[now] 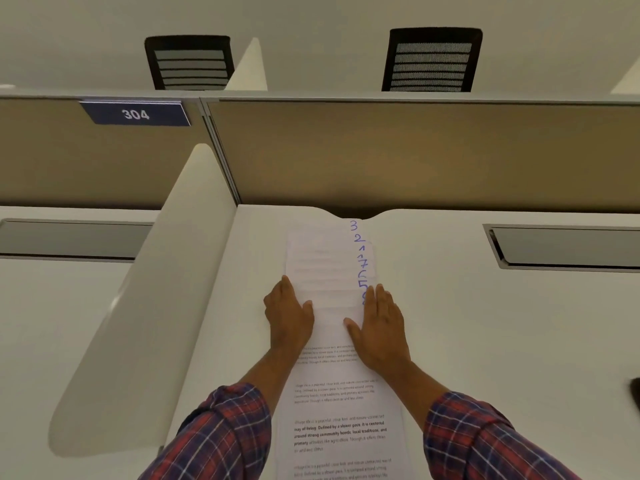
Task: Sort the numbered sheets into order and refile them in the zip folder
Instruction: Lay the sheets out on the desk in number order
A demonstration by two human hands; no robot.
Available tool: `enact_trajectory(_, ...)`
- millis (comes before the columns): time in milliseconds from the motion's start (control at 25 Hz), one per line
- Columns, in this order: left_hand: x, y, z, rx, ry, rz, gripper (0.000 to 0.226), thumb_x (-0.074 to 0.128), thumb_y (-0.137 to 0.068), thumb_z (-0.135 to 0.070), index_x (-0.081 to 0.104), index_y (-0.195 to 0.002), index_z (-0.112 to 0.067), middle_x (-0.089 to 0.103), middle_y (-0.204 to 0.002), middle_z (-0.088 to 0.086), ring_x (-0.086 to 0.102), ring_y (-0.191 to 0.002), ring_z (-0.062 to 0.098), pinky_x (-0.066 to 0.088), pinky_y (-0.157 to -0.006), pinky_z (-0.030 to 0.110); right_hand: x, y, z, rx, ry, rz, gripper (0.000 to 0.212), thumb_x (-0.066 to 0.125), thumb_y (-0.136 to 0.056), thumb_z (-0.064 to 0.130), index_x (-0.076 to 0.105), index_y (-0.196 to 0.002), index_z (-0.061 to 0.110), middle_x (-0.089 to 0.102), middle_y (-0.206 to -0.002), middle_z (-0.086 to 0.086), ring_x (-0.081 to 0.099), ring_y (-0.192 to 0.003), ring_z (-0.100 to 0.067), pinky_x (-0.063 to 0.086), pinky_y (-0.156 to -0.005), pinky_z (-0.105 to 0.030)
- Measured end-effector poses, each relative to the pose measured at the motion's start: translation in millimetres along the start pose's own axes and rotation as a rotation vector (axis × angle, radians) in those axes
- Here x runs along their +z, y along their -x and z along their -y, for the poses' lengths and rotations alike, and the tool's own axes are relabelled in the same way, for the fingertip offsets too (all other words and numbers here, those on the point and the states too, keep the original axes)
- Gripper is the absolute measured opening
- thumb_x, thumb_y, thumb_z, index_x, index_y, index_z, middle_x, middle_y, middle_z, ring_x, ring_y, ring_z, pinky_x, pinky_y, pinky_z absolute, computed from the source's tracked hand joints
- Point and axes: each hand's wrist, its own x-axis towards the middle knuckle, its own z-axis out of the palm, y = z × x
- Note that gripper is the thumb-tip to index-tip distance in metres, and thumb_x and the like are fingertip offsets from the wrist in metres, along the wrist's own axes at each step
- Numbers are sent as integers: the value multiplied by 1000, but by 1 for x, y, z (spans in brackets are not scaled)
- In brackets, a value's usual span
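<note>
Numbered sheets point(329, 271) are lying fanned from the table's point(485, 323) near edge to its far edge. Left hand point(289, 313) and right hand point(379, 327) are pressing them flat-fingered, grasping nothing. Sorting judged underway; the next move is calling for reordering by number

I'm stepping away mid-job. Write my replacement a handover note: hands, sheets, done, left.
Left hand: open, flat on the left edge of the fanned sheets.
Right hand: open, flat on their right edge.
Sheets overlap in a column on the desk; blue numbers show 3, 2 at the far end, 7, 6, 5 nearer: not in order.
Done: spread out.
Left: order them, refile; zip folder not in view.
</note>
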Motion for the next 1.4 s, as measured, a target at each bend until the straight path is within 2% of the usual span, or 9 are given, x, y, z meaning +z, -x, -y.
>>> enact_trajectory(160,9,7,-6,-13,-59,-16,71,60,-102,-27,26,-160,-5,31,-164,14,26,-150,34,26,-123,44,2,3,-8,-19,70,-15,93,5,-94,68,5,-166,10,0,-174,-14,0,-161,-29,0,-130,-46)
enact_trajectory(400,32,32,-31,-41,-59,19,72,60,-103,-29,26,-161,-5,28,-166,13,23,-152,34,24,-124,44,-11,18,-45,9,106,-33,86,26,-101,63,14,-165,7,11,-173,-15,9,-161,-31,5,-129,-52)
enact_trajectory(560,54,62,-56,-10,-83,52,70,58,-104,-30,26,-161,-5,27,-167,13,22,-152,34,24,-125,45,-24,43,-86,45,140,-8,89,16,-99,65,14,-165,6,13,-173,-14,10,-161,-30,4,-128,-53)
enact_trajectory(680,73,88,-77,7,-120,67,68,57,-104,-31,28,-160,-5,26,-167,13,24,-150,34,25,-123,45,-33,66,-115,70,137,-58,92,13,-97,67,24,-163,3,24,-170,-16,21,-158,-33,14,-127,-57)
enact_trajectory(1000,108,144,-106,33,-140,114,66,54,-105,-32,30,-160,-6,23,-168,12,21,-151,33,23,-125,45,-44,118,-172,111,131,-38,93,9,-96,67,17,-165,6,17,-173,-13,15,-160,-29,9,-128,-55)
enact_trajectory(1120,107,147,-108,31,-134,118,69,57,-103,-33,30,-160,-6,24,-168,12,22,-151,33,24,-125,46,-51,119,-177,93,84,-41,92,15,-96,69,21,-164,7,23,-171,-12,20,-159,-28,13,-127,-55)
enact_trajectory(1200,102,146,-109,51,-150,111,70,58,-102,-37,30,-160,-9,23,-168,12,22,-151,33,25,-124,46,-59,115,-179,99,-16,-73,87,29,-98,69,29,-161,9,34,-166,-10,31,-154,-27,20,-125,-51)
enact_trajectory(1280,97,141,-109,111,-215,86,71,57,-101,-43,33,-159,-12,23,-168,12,23,-152,33,25,-123,46,-70,104,-181,119,-152,-157,75,46,-99,63,40,-152,11,50,-152,-9,47,-140,-29,32,-116,-47)
enact_trajectory(1400,94,127,-105,239,-267,128,76,56,-101,-48,28,-162,-14,15,-172,13,16,-157,32,19,-126,46,-87,72,-188,188,-349,-164,64,56,-104,48,43,-153,9,52,-150,-12,50,-137,-32,35,-113,-48)
